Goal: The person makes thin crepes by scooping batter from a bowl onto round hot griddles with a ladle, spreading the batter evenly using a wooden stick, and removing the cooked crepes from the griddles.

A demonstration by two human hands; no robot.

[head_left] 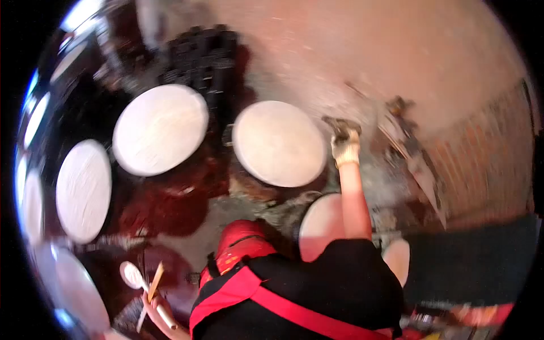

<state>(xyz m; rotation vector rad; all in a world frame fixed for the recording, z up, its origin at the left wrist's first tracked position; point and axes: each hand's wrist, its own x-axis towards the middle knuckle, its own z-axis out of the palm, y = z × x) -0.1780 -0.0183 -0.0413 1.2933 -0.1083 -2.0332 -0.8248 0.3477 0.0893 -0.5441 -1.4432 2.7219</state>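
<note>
The cream round disc lies right of the white round disc and behind the pink-and-white round disc.

Grey floor, dark-red patches, black blocks, pale scraps near brickwork

The only view looks forward and down from the wearer's head, above the hands.
</note>
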